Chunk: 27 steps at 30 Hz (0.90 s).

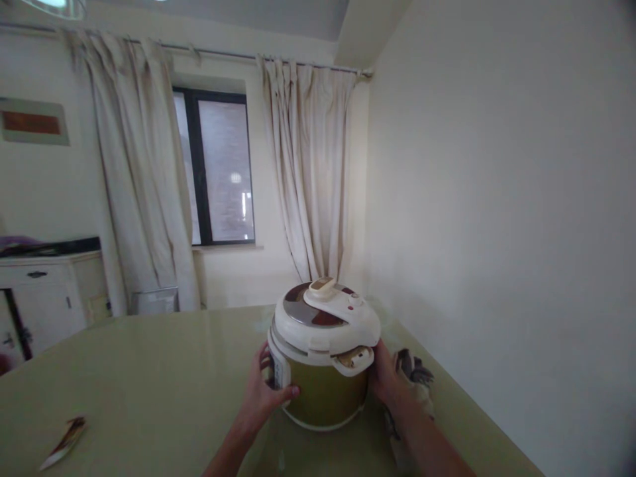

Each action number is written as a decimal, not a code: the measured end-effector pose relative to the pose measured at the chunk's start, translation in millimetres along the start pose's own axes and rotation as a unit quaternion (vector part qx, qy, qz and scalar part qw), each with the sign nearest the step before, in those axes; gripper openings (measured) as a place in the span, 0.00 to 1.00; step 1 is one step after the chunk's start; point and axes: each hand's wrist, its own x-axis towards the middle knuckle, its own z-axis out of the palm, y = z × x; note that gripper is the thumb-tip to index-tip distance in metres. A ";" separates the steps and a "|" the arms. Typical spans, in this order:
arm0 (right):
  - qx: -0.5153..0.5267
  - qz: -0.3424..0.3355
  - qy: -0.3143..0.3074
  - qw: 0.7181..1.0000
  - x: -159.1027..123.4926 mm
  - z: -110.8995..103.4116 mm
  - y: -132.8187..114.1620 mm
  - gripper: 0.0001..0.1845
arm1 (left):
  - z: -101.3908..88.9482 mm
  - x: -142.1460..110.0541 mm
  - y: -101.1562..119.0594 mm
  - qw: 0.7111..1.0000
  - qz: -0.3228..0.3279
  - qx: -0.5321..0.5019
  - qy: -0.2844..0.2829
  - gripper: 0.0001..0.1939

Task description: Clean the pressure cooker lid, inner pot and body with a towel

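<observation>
Left hand [262, 389] is clamped on the side of a pressure cooker [325, 394], lower centre of frame. Right hand [385, 379] is against the other side, fingers hidden, so can't tell its grip. Crumpled cloth [418, 372] just beside it, lower right.

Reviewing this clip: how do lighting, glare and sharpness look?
Head view: soft, fairly dim light, the wall on the right darkening toward the top corner; head view: pale reflections in the window and on the glossy lid; head view: slight softness overall, markings on the cooker's side panel unreadable.
</observation>
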 end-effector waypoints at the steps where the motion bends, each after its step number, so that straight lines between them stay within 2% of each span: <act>1: 0.028 0.017 -0.009 0.999 -3.5 9.1 5.5 0.42 | -15.1 -4.7 1.4 1.000 -0.006 0.007 0.011 0.67; 7: 0.087 0.062 -0.045 0.993 -36.6 74.2 32.4 0.31 | -126.6 -30.9 21.1 0.996 -0.059 0.027 0.058 0.67; 10: 0.093 0.078 -0.087 0.989 -54.8 102.2 38.7 0.30 | -170.3 -42.7 36.1 0.995 -0.075 0.031 0.058 0.64; 13: 0.089 0.083 -0.087 0.989 -67.3 117.2 42.4 0.31 | -192.9 -48.3 47.0 0.996 -0.071 0.028 0.039 0.62; 16: 0.060 0.073 -0.105 0.990 -70.8 116.7 39.7 0.33 | -198.3 -47.7 54.3 0.997 -0.067 0.020 0.018 0.62; 19: -0.037 0.030 -0.125 0.991 -63.7 97.1 29.0 0.33 | -199.8 -46.5 63.9 0.996 -0.083 0.025 0.001 0.67; 21: -0.173 -0.060 -0.083 0.980 -54.6 70.2 21.5 0.32 | -203.8 -46.7 73.5 0.995 -0.088 0.040 -0.026 0.65; 22: -0.257 -0.120 -0.042 0.958 -49.7 52.6 19.1 0.32 | -206.4 -46.7 79.6 0.995 -0.084 0.050 -0.032 0.62; 24: -0.433 -0.221 0.036 0.873 -40.7 11.8 18.5 0.33 | -209.1 -44.7 95.1 0.996 -0.053 0.063 -0.019 0.54; 25: -0.511 -0.234 0.086 0.823 -37.3 -9.3 20.5 0.33 | -207.9 -42.0 104.9 0.997 -0.026 0.071 0.000 0.50; 27: -0.624 -0.192 0.174 0.737 -33.4 -48.0 28.8 0.38 | -197.5 -32.3 129.2 0.993 0.042 0.104 0.049 0.43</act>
